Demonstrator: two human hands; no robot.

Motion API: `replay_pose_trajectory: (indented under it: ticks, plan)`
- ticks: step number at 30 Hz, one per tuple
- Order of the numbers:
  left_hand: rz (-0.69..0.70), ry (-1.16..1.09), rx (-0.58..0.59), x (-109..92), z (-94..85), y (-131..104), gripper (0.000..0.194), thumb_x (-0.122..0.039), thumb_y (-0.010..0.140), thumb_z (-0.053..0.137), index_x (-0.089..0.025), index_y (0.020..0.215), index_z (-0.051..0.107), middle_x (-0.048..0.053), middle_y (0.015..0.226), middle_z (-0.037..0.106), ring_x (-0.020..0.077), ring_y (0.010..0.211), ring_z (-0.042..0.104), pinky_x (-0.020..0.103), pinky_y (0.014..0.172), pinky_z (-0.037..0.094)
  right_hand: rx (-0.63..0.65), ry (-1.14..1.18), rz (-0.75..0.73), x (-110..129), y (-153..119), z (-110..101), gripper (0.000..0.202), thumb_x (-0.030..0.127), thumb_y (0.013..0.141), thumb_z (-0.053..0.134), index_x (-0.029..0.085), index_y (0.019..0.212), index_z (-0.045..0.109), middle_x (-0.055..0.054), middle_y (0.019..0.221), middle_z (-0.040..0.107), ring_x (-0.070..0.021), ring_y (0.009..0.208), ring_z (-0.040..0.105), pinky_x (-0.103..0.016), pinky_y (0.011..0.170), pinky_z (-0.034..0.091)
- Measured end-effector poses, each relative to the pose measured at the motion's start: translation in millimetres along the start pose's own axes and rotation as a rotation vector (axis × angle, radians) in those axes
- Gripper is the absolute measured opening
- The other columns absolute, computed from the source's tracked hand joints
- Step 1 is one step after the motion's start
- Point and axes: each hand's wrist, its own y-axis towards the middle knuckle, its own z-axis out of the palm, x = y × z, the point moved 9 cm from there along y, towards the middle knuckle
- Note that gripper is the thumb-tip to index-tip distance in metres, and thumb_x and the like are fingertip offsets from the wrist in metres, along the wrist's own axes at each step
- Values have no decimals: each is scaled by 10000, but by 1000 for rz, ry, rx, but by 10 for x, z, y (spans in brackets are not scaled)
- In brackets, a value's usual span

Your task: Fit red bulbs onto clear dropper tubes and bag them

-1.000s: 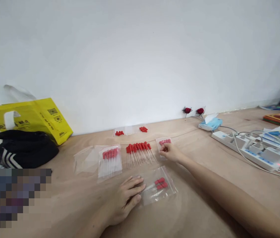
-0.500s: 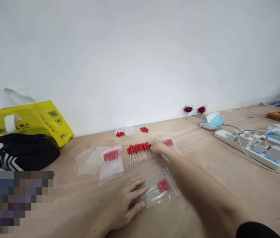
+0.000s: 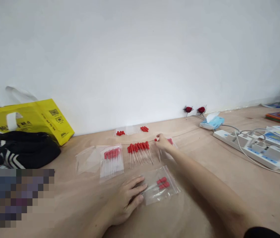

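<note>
My right hand point(image 3: 163, 142) pinches a glass dropper point(image 3: 155, 140) by its red rubber bulb, just right of a row of similar droppers point(image 3: 140, 150) with clear stems. Behind that hand, partly hidden, lies a clear zip bag point(image 3: 169, 154) with red-bulbed droppers. My left hand point(image 3: 127, 200) rests on the table with fingers spread, fingertips at the left edge of another zip bag point(image 3: 154, 199) that contains two droppers. Left of the row, a filled zip bag point(image 3: 111, 168) holds several droppers.
Flat clear bags point(image 3: 87, 161) lie at left. Small red bulbs point(image 3: 144, 129) sit on bags by the wall. A black pouch point(image 3: 30, 150) and yellow bag point(image 3: 53, 124) stand left. At right are a tissue pack point(image 3: 211, 123), a power strip point(image 3: 251, 150) with cables, and two red flowers point(image 3: 201, 110).
My right hand has lifted a dropper from the right end of the row and moved slightly up and right with it. The left hand has stayed nearly in place.
</note>
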Motion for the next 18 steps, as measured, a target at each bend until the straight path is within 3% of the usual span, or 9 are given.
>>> replay_pose_trajectory:
  ticks: [4, 8, 12, 18]
  plan:
    - [12, 0, -19, -12, -17, 0, 366, -293, 858, 419, -312, 1221, 461, 11, 1344, 390, 238, 1236, 325, 450, 1005, 292, -58, 166, -29, -213, -267, -464, 377, 197, 718, 393, 177, 1089, 455, 6, 712, 543, -106, 554, 515, -220, 518, 403]
    - [19, 6, -20, 19, 9, 7, 404, -298, 819, 479, -300, 1223, 462, 31, 1340, 394, 257, 1230, 330, 470, 995, 297, -157, 490, -49, -532, -703, -749, 349, 281, 694, 446, 177, 1027, 466, 64, 574, 424, -94, 468, 442, -226, 479, 377]
    - [21, -4, -20, 47, 26, 6, 406, -293, 826, 467, -303, 1232, 448, 28, 1345, 386, 252, 1233, 324, 476, 992, 295, -200, 645, 37, -783, -973, -691, 353, 320, 664, 504, 203, 994, 461, 62, 618, 427, -91, 490, 442, -224, 478, 376]
    - [0, 0, 2, 29, 16, 12, 407, -296, 824, 462, -305, 1230, 449, 22, 1349, 380, 248, 1241, 310, 473, 996, 295, -151, 815, 110, -771, -1049, -424, 351, 366, 630, 556, 223, 935, 459, 60, 608, 435, -97, 484, 453, -231, 469, 380]
